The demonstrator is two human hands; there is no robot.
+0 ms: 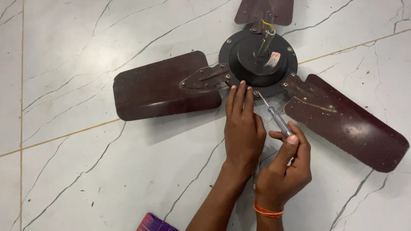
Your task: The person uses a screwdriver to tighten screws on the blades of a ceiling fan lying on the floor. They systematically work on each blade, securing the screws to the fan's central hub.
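Note:
A dark brown ceiling fan lies flat on the marble floor. Its round motor housing (257,60) has a metal rod (265,40) standing up from the middle. Three blades spread out: a left blade (162,87), a right blade (346,122) and a top blade (265,10) cut off by the frame edge. My left hand (243,128) rests flat with its fingertips on the housing's near rim. My right hand (287,167) grips a screwdriver (276,117) with a clear handle, its tip at a screw on the rim.
White marble floor tiles (85,162) with grey veins and thin brass joint strips lie all round. A purple striped cloth corner (154,223) shows at the bottom edge. An orange thread band (267,210) circles my right wrist.

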